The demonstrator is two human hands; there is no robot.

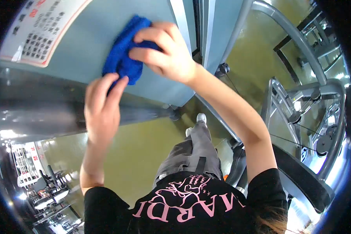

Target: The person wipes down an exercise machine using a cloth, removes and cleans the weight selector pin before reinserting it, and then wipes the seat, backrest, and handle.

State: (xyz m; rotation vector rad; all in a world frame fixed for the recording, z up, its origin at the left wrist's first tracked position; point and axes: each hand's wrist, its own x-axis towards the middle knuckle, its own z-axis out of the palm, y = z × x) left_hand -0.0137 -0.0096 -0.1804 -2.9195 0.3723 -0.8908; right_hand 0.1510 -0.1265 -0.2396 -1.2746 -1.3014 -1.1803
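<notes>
On the broad, flat, pale blue-grey panel [85,48] at 11 o'clock, a sideways slip of the hands looks the main hazard. The long, glossy, dark grey cylinder [39,105] at 9 o'clock lies near the left hand [102,111]; a wide swing could rap the wrist on it. The white paper notice with red and black print [43,29], at 10 o'clock, might have its edge lifted if rubbed. Near 12 o'clock, the straight, pale metal strip [180,17] stands close to the right hand [171,58], so knuckles could catch there. The bunched, bright blue fabric cloth [123,58] is at 11 o'clock against the panel; a loose grip could let it slide away or drop. The right fingers are bent and slightly spread, gripping its upper side; the left fingers, nearly meeting the thumb, pinch its lower end.
</notes>
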